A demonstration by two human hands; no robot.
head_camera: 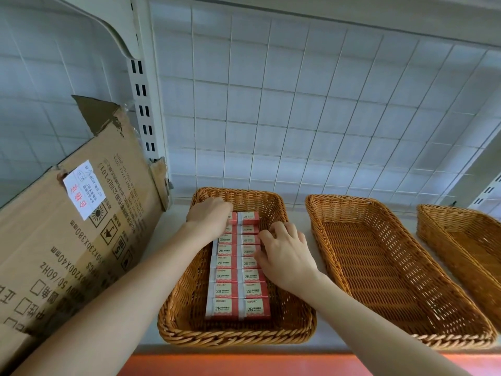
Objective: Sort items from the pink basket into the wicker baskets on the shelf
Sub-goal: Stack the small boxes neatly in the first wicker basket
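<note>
Both hands on 2B eraser boxes (238, 291) in the left wicker basket (235, 340).
Boxes fill two rows along its middle. The left hand (208, 215) curls its fingers over the far left-row box, grip hidden; the right hand (287, 256) rests spread fingertips on the right row.

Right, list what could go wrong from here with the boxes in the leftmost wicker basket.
The small red-and-white boxes stand in two tight rows; a sideways push from the right hand could skew or topple a row.
The left hand covers the far end of the left row; forcing another box in might buckle it.
The leftmost brown wicker basket sits near the front edge of the white shelf; a pull could slide it off.
</note>
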